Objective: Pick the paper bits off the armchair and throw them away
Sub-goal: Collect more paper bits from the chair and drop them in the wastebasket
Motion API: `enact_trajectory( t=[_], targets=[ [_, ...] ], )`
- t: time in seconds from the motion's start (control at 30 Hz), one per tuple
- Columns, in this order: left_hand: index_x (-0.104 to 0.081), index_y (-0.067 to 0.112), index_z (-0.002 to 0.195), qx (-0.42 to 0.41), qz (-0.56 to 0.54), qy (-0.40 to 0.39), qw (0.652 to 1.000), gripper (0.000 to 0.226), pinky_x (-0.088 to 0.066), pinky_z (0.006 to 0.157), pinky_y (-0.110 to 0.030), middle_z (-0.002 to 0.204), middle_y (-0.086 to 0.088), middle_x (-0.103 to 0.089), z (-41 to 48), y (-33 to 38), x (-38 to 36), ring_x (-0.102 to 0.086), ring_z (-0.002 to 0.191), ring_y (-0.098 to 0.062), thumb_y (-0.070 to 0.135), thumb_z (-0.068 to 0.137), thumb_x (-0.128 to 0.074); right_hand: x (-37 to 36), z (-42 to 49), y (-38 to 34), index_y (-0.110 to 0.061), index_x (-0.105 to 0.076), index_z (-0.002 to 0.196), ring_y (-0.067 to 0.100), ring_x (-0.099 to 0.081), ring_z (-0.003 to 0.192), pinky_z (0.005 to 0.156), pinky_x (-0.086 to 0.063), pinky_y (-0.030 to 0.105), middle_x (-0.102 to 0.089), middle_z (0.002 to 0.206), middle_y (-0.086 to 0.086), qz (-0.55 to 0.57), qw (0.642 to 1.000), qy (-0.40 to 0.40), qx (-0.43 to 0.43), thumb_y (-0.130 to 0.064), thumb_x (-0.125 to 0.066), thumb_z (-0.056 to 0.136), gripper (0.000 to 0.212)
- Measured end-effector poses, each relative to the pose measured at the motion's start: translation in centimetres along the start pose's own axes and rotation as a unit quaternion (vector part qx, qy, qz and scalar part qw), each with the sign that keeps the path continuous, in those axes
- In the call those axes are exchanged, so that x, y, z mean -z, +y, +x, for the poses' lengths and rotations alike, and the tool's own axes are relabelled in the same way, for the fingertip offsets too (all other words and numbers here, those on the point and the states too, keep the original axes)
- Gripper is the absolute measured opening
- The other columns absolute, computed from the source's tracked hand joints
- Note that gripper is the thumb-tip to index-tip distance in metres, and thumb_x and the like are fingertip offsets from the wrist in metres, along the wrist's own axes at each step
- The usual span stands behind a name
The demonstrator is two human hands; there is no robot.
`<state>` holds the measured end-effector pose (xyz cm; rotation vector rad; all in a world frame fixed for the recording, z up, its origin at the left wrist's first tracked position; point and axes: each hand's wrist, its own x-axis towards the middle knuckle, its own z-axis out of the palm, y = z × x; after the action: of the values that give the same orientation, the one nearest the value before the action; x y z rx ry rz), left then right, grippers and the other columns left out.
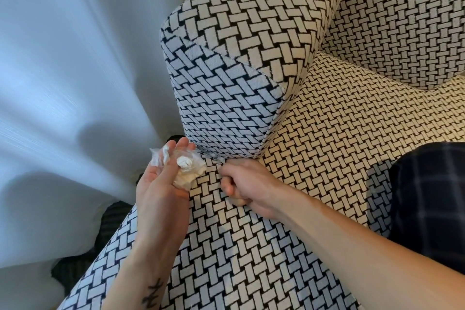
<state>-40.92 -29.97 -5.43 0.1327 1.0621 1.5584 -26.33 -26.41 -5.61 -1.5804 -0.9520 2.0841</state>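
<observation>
Paper bits [185, 164], crumpled white wads on spread left hand [161, 185], right hand [247, 187] curled, grip unclear

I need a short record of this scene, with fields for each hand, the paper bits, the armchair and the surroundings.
left hand: palm up, fingers straight, carrying collected paper bits and a clear wrapper
right hand: fingers curled, at the crease under the armrest; whether it holds a bit is hidden
still on chair: pale scraps, blurred, in that crease
armchair: black and cream woven pattern
surroundings: white curtain to the left; dark checked cloth at the right edge
</observation>
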Motion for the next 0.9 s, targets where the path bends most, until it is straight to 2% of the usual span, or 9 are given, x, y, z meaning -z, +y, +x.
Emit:
enact_trajectory(
  t=[0.1, 0.23, 0.33, 0.43, 0.47, 0.6, 0.7, 0.83, 0.9],
  targets=[
    [-0.057, 0.006, 0.127, 0.002, 0.003, 0.002, 1.0, 0.029, -0.052, 0.103, -0.037, 0.126, -0.011, -0.072, 0.1, 0.0, 0.0, -0.068, 0.12, -0.023, -0.004, 0.104, -0.043, -0.1, -0.2, 0.1, -0.008, -0.054, 0.093, 0.01, -0.027, 0.038, 0.039, -0.021, 0.022, -0.057, 0.057, 0.002, 0.015, 1.0, 0.009, 0.017, -0.007, -0.043, 0.103, 0.015],
    [-0.053, 0.004, 0.134, 0.008, 0.011, 0.001, 1.0, 0.033, -0.051, 0.103, -0.04, 0.128, -0.011, -0.071, -0.1, 0.1, 0.0, -0.068, 0.121, -0.023, -0.004, 0.104, -0.042, -1.2, 0.0, -0.7, -0.008, -0.055, 0.104, 0.011, -0.027, 0.036, 0.04, -0.025, 0.025, -0.074, 0.071, 0.012, -0.087, 0.995, 0.05, -0.012, -0.019, -0.04, 0.103, 0.018],
    [-0.052, 0.006, 0.137, 0.013, 0.02, -0.006, 1.0, 0.034, -0.052, 0.101, -0.039, 0.129, -0.01, -0.071, -0.3, 0.4, 0.1, -0.068, 0.12, -0.021, -0.001, 0.105, -0.043, -2.0, 0.6, -1.8, -0.009, -0.057, 0.114, 0.01, -0.026, 0.039, 0.043, -0.025, 0.024, -0.077, 0.078, 0.013, -0.125, 0.989, 0.044, -0.059, -0.032, -0.041, 0.103, 0.03],
    [-0.053, 0.01, 0.135, 0.023, 0.019, -0.013, 0.999, 0.032, -0.058, 0.081, -0.033, 0.128, -0.007, -0.071, -0.3, 0.5, 0.1, -0.068, 0.118, -0.019, 0.002, 0.105, -0.046, -2.1, 0.8, -2.2, -0.013, -0.062, 0.112, 0.008, -0.023, 0.041, 0.04, -0.021, 0.02, -0.078, 0.081, 0.013, -0.073, 0.995, 0.025, -0.07, -0.03, -0.046, 0.103, 0.025],
    [-0.054, 0.01, 0.134, 0.023, 0.017, -0.013, 1.0, 0.031, -0.058, 0.08, -0.033, 0.128, -0.007, -0.072, -0.3, 0.4, 0.0, -0.068, 0.119, -0.02, 0.002, 0.104, -0.047, -2.0, 0.8, -2.0, -0.013, -0.062, 0.111, 0.008, -0.024, 0.04, 0.038, -0.021, 0.019, -0.077, 0.079, 0.011, -0.052, 0.996, 0.026, -0.063, -0.027, -0.047, 0.104, 0.022],
    [-0.055, 0.008, 0.131, 0.013, 0.015, -0.001, 1.0, 0.03, -0.052, 0.1, -0.04, 0.127, -0.009, -0.072, -0.1, 0.3, 0.0, -0.068, 0.12, -0.021, -0.001, 0.105, -0.043, -1.3, 0.8, -0.9, -0.003, -0.058, 0.112, 0.007, -0.027, 0.037, 0.035, -0.02, 0.02, -0.067, 0.064, 0.006, 0.008, 0.999, 0.019, -0.034, -0.014, -0.05, 0.103, 0.017],
    [-0.054, 0.006, 0.133, 0.014, 0.017, -0.002, 1.0, 0.033, -0.053, 0.099, -0.038, 0.126, -0.009, -0.072, -0.2, 0.3, 0.0, -0.068, 0.119, -0.022, -0.004, 0.105, -0.04, -1.0, 0.7, -0.5, -0.001, -0.058, 0.113, 0.007, -0.026, 0.034, 0.035, -0.019, 0.02, -0.065, 0.063, 0.007, 0.05, 0.999, 0.013, -0.018, -0.01, -0.051, 0.102, 0.016],
    [-0.052, 0.005, 0.139, 0.017, 0.021, -0.003, 1.0, 0.036, -0.053, 0.099, -0.041, 0.129, -0.01, -0.071, -0.2, 0.4, 0.1, -0.068, 0.12, -0.022, -0.003, 0.105, -0.041, -1.6, 0.4, -0.8, -0.007, -0.065, 0.114, 0.007, -0.023, 0.037, 0.038, -0.018, 0.02, -0.074, 0.076, 0.009, 0.048, 0.998, 0.023, -0.019, -0.024, -0.053, 0.103, 0.023],
    [-0.054, 0.007, 0.135, 0.02, 0.02, -0.006, 1.0, 0.033, -0.058, 0.087, -0.036, 0.128, -0.01, -0.071, -0.3, 0.5, 0.2, -0.069, 0.117, -0.021, -0.002, 0.105, -0.041, -2.1, 0.5, -1.3, -0.011, -0.067, 0.112, 0.009, -0.022, 0.04, 0.039, -0.019, 0.02, -0.078, 0.082, 0.011, 0.033, 0.997, 0.054, -0.037, -0.036, -0.055, 0.102, 0.029]
  ],
)
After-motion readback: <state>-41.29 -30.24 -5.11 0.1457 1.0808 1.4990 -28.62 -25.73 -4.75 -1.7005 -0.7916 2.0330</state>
